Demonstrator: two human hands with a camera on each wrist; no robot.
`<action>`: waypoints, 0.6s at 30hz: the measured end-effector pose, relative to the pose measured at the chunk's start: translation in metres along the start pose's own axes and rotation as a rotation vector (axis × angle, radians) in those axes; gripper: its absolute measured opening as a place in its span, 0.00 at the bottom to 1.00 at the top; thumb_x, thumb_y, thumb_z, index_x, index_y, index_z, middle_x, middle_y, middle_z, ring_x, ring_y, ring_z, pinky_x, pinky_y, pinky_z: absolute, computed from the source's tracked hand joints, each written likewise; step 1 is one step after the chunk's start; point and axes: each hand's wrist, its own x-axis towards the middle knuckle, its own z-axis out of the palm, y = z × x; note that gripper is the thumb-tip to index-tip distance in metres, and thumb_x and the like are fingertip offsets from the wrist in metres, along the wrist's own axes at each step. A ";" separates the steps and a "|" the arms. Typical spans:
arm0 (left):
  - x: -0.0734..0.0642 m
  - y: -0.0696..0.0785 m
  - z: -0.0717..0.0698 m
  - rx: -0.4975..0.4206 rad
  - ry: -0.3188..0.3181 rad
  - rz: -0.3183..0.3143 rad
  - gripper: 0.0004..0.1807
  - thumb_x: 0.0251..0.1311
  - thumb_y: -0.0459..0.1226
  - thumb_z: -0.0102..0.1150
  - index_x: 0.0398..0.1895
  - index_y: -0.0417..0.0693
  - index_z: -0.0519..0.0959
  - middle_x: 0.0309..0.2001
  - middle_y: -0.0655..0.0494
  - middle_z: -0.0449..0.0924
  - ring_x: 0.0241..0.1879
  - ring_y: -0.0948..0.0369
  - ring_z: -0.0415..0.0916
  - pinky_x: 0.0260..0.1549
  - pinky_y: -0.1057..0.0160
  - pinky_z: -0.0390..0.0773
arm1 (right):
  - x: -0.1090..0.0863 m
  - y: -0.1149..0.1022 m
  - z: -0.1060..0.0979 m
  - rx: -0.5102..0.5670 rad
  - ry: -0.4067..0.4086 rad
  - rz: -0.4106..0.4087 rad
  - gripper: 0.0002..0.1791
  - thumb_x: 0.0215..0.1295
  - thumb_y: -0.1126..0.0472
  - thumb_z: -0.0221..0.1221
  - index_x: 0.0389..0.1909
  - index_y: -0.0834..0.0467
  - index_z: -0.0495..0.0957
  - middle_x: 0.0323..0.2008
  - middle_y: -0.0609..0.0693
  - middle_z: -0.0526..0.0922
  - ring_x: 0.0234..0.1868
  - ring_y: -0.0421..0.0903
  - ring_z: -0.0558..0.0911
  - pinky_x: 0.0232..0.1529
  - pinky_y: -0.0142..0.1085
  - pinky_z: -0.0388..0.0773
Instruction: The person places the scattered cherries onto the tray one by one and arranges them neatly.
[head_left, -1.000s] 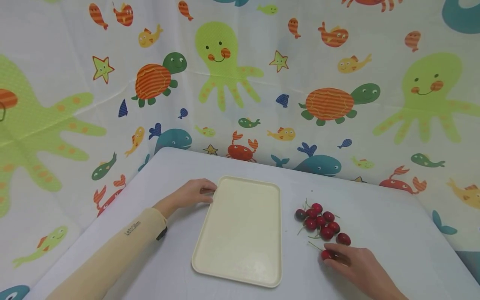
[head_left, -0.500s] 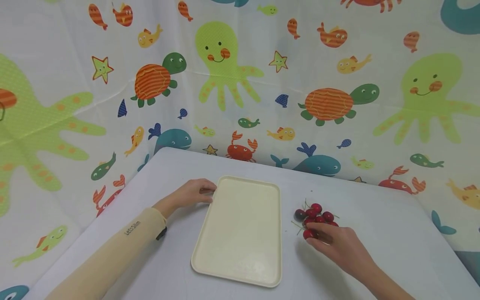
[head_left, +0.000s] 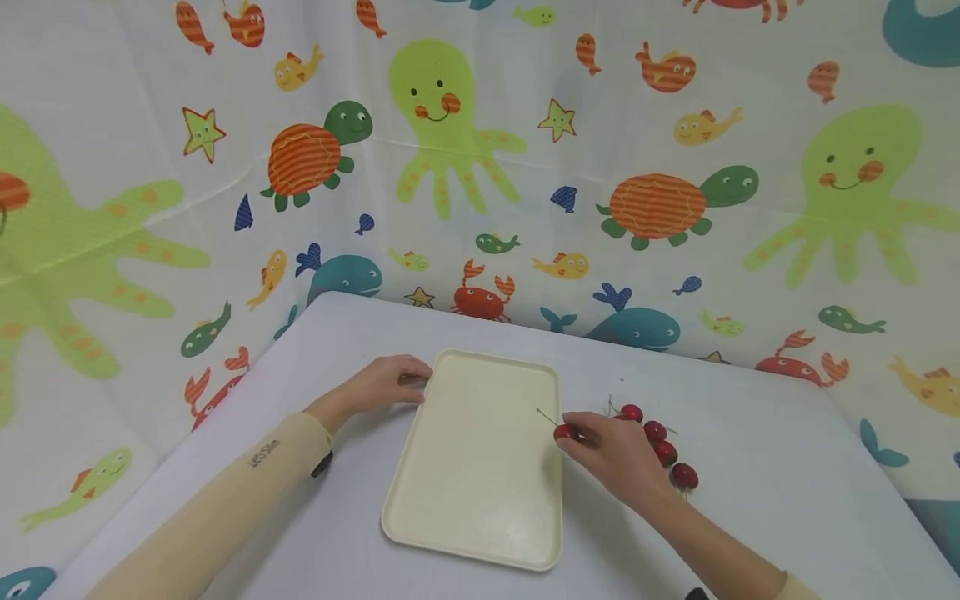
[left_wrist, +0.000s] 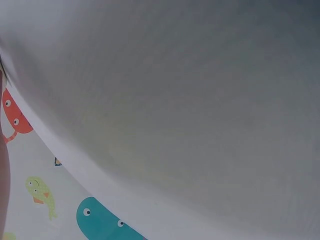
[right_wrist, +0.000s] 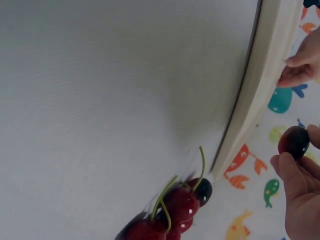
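Note:
My right hand [head_left: 618,454] pinches a dark red cherry [head_left: 564,432] between thumb and fingers, over the right rim of a cream rectangular tray [head_left: 480,475]. The cherry's thin stem points up and left across the tray. In the right wrist view the same cherry [right_wrist: 294,141] looks nearly black on one side. At the tray's upper left edge, my left hand [head_left: 386,382] rests its relaxed fingertips against the rim. More cherries [head_left: 664,453] lie on the table right of the tray, partly hidden behind my right hand; green stems show on the cherry pile [right_wrist: 181,204].
A white cloth covers the table [head_left: 772,442]. Behind it and on the left hangs a white curtain [head_left: 510,175] printed with sea animals. The left wrist view is mostly filled by a pale surface.
My right hand has picked up a cherry beside the pile and carried it left and up to the tray's right rim. The left hand has stayed at the tray's left edge.

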 end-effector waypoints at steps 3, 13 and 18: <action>0.000 0.000 0.001 0.003 -0.003 -0.001 0.24 0.50 0.43 0.66 0.52 0.52 0.76 0.52 0.57 0.77 0.54 0.58 0.73 0.54 0.56 0.74 | 0.008 -0.005 0.007 0.024 0.014 0.009 0.20 0.50 0.53 0.68 0.46 0.52 0.81 0.40 0.47 0.85 0.40 0.43 0.84 0.37 0.32 0.82; -0.002 0.000 0.000 -0.008 0.003 0.005 0.23 0.50 0.40 0.66 0.52 0.50 0.76 0.52 0.56 0.77 0.54 0.57 0.73 0.54 0.56 0.74 | 0.037 -0.013 0.027 0.105 0.012 0.047 0.20 0.52 0.50 0.66 0.46 0.52 0.81 0.40 0.46 0.85 0.41 0.44 0.83 0.38 0.33 0.82; -0.002 0.001 0.000 -0.022 -0.001 0.001 0.23 0.50 0.40 0.67 0.52 0.49 0.76 0.52 0.55 0.77 0.55 0.57 0.73 0.54 0.58 0.75 | 0.047 -0.016 0.035 0.128 0.009 0.075 0.21 0.52 0.50 0.66 0.47 0.52 0.80 0.40 0.46 0.85 0.41 0.44 0.82 0.36 0.32 0.82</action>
